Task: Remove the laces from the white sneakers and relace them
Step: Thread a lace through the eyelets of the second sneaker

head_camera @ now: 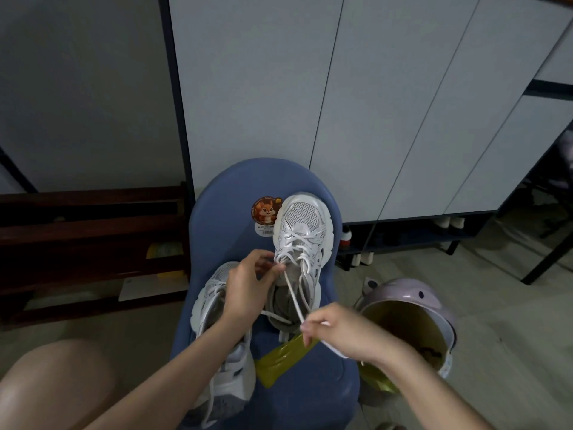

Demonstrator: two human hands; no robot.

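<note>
Two white sneakers lie on a blue chair seat (223, 193). The far sneaker (305, 221) points away from me and is partly laced. The near sneaker (214, 311) lies on the left under my left forearm. My left hand (251, 283) pinches the lace at an eyelet on the far sneaker's left side. My right hand (338, 332) pinches the free end of the same white lace (293, 297), which runs taut between the two hands.
A flat olive-green packet (279, 361) lies on the seat below my right hand. A lilac bin (412, 311) with an olive liner stands on the floor to the right. A dark wooden rack (86, 243) is at left, grey cabinet doors (341, 103) behind. My knee (52, 383) shows bottom left.
</note>
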